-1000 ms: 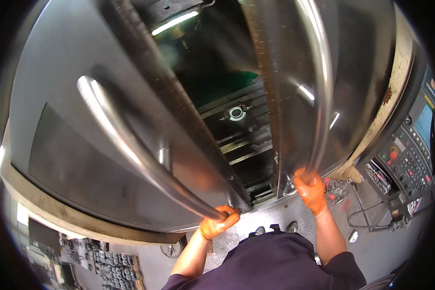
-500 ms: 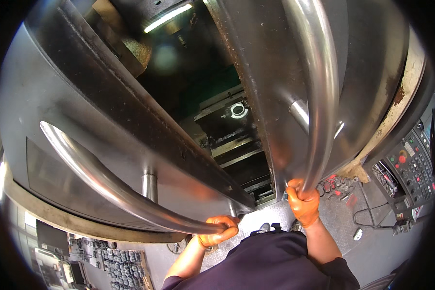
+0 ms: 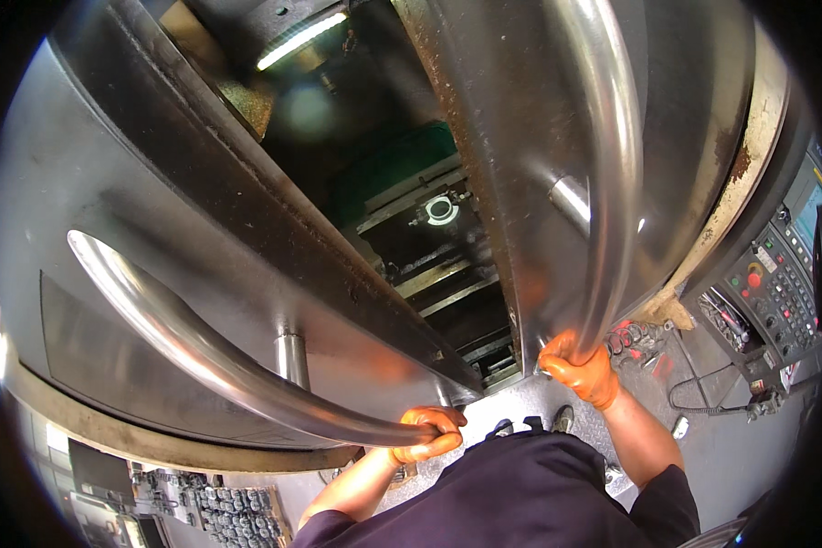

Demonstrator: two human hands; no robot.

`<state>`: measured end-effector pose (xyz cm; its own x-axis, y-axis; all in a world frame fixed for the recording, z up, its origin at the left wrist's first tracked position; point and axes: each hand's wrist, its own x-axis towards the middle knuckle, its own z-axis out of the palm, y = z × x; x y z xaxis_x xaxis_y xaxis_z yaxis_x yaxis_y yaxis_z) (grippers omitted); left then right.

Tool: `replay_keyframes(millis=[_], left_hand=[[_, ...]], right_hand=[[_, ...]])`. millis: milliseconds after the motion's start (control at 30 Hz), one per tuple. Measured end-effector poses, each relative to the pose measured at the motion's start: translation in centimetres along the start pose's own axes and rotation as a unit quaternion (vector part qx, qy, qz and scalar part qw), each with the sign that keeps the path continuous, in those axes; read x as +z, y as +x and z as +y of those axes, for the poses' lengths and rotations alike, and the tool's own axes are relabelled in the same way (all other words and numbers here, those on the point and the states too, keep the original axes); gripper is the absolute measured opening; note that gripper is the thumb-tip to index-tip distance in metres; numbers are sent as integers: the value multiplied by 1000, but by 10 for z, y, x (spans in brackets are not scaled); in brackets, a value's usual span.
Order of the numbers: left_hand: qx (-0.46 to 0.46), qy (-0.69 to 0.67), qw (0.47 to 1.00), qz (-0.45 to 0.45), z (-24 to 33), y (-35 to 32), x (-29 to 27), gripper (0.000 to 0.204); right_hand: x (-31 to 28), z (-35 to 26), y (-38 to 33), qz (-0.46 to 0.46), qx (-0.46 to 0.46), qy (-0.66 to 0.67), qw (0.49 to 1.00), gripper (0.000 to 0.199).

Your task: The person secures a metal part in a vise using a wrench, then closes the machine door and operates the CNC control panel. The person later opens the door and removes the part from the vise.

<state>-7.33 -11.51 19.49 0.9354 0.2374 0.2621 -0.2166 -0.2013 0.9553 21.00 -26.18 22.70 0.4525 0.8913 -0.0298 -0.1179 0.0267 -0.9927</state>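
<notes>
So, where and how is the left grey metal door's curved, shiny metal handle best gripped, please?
Probably the lower end of the handle, reached from the person's side: its round tube stands off the door on a post, leaving finger room; the orange-gloved left hand wraps it there.

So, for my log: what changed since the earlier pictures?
The upper end of the left handle shows farther left and lower, but the view shifted too, so real travel is uncertain. Nothing grasped or released: the left hand stays on it, the right hand on the right handle.
</notes>
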Motion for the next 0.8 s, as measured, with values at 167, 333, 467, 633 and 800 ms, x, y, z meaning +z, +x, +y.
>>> replay_keyframes(millis=[167, 333, 467, 633, 800], left_hand=[[-5, 16, 1000, 3, 4, 2, -3, 12], [-189, -35, 981, 15, 10, -2, -6, 22], [-205, -32, 975, 74, -7, -12, -1, 17], [-148, 9, 984, 96, -21, -30, -6, 14], [-98, 22, 994, 51, -2, -28, -2, 20]], right_hand=[[13, 20, 5, -59, -18, -28, 998, 5], [48, 35, -9, -48, -94, -143, 984, 4], [82, 59, -6, -72, -168, -191, 964, 26], [99, 34, -13, -25, -82, -86, 993, 25], [109, 36, -18, 48, -116, -103, 987, 23]])
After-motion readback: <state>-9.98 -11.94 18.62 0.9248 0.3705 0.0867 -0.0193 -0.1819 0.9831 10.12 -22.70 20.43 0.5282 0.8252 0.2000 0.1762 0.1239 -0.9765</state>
